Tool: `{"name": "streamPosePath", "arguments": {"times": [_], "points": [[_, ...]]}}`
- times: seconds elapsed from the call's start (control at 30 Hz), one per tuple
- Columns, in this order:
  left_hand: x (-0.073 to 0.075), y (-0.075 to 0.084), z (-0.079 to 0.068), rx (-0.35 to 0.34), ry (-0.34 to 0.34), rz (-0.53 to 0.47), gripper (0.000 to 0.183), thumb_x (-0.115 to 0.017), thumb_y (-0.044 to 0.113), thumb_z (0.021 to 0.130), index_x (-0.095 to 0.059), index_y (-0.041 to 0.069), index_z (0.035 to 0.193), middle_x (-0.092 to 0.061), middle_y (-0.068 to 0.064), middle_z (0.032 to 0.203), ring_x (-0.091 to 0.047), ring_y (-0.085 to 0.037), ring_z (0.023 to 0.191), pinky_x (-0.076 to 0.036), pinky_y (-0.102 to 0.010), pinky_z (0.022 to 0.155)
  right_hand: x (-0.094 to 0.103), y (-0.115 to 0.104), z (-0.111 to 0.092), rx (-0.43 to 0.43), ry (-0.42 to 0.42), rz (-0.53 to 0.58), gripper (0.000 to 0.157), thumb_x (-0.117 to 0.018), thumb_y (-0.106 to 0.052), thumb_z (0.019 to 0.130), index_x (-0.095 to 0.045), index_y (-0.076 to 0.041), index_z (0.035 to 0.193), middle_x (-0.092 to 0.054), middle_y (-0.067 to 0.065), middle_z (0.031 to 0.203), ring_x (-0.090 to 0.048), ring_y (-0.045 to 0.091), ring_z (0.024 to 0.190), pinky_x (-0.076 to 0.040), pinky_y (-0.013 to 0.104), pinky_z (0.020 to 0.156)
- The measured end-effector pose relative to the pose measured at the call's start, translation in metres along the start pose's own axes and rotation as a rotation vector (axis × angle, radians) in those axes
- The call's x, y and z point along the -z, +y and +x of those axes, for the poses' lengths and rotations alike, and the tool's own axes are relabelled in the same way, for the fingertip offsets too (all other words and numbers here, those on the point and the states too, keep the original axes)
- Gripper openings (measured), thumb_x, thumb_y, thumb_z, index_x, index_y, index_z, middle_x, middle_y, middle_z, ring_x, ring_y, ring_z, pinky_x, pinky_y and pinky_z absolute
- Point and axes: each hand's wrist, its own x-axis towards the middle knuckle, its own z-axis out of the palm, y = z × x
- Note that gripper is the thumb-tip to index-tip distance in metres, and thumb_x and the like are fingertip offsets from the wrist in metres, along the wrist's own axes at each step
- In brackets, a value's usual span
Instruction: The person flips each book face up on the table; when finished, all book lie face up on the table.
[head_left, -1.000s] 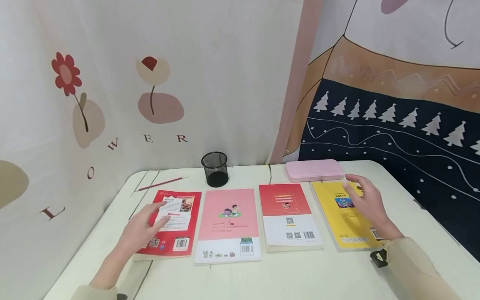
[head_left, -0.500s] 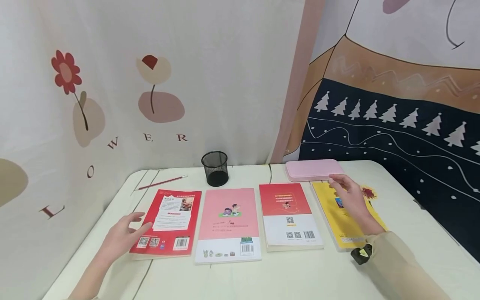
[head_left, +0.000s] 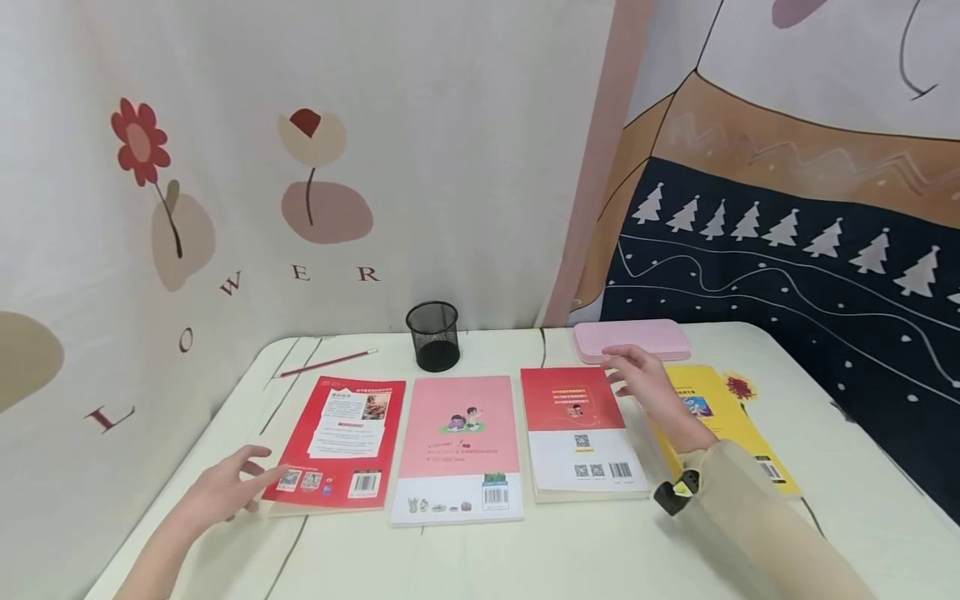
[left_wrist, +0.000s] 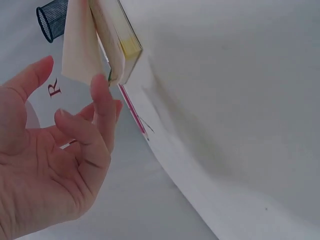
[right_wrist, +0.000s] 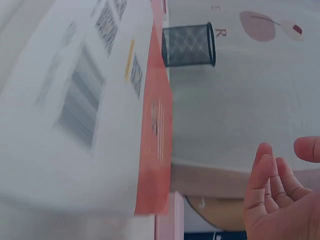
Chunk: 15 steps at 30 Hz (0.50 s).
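My left hand (head_left: 221,493) is at the lower left corner of a red book (head_left: 337,479), fingers relaxed and holding nothing. In the left wrist view a fingertip overlaps the book's page edges (left_wrist: 116,42); whether it touches them I cannot tell. My right hand (head_left: 654,392), fingers loosely bent, hovers between a red-and-white book (head_left: 551,442) and a yellow book (head_left: 708,408), partly covering the yellow one. The right wrist view shows this hand (right_wrist: 285,197) holding nothing, beside the red-and-white book (right_wrist: 157,115). A pink book (head_left: 468,417) lies between the red and red-and-white books.
A black mesh pen holder (head_left: 435,337) stands behind the pink book. To its left lies a red pencil (head_left: 328,363). A pink pencil case (head_left: 637,336) rests at the back right of the white table (head_left: 465,567), against patterned curtains.
My right hand has moved left from over the yellow book toward the red-and-white one. My left hand has drawn back down and left from over the red book. The books stay in place.
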Motion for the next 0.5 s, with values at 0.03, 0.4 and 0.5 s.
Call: {"name": "streamPosePath", "arguments": {"times": [0.03,0.4,0.5], "points": [[0.0,-0.001,0.0,0.014,-0.015,-0.011,0.078,-0.06,0.048,0.078,-0.031,-0.01,0.121,-0.049,-0.023,0.098,-0.056,-0.017,0.063,-0.049,-0.033,0.056,-0.005,-0.001,0.001,-0.009,-0.015,-0.002,0.049,-0.055,-0.056,0.077,-0.051,-0.025,0.115,-0.054,0.0,0.105,-0.056,0.021,0.087,-0.049,0.032,0.069],[-0.001,-0.01,-0.003,0.089,-0.076,-0.116,0.085,-0.061,0.052,0.074,-0.028,-0.011,0.121,-0.051,-0.018,0.093,-0.059,-0.02,0.061,-0.051,-0.032,0.057,-0.046,-0.115,-0.049,-0.041,-0.316,0.03,0.035,-0.051,-0.027,0.088,-0.052,-0.005,0.116,-0.055,0.015,0.107,-0.053,0.029,0.09,-0.045,0.036,0.078],[-0.001,-0.01,-0.003,0.101,-0.089,-0.144,0.085,-0.061,0.052,0.075,-0.028,-0.011,0.121,-0.05,-0.018,0.094,-0.059,-0.021,0.063,-0.052,-0.033,0.058,-0.063,-0.127,-0.049,-0.053,-0.38,0.031,0.033,-0.052,-0.023,0.088,-0.052,-0.004,0.115,-0.057,0.015,0.104,-0.055,0.028,0.087,-0.046,0.036,0.077]]}}
